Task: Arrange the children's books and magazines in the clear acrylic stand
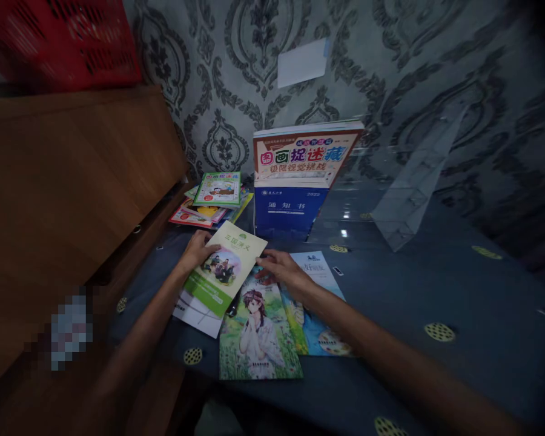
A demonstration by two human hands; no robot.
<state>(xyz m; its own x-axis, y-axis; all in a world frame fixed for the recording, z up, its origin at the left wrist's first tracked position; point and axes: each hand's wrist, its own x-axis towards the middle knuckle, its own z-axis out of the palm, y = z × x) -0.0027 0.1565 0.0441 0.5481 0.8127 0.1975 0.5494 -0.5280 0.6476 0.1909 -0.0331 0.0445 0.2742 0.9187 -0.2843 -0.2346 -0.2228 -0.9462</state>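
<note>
A pale green and white book (224,266) is tilted between my two hands. My left hand (197,249) grips its left edge, thumb on the cover. My right hand (281,271) pinches its right edge near the upper corner. Partly beneath it lies a book with a white cover (197,315). Below my right hand is a book with a girl in a green field on its cover (258,333). A light blue book (322,315) lies to the right, partly covered by my right forearm and the girl-cover book.
Upright books, a blue one (286,212) in front, stand in a clear acrylic rack (399,206) by the wall. A pile of picture books (218,191) lies at the back left. A wooden cabinet (72,175) bounds the left, a red basket (91,42) on top.
</note>
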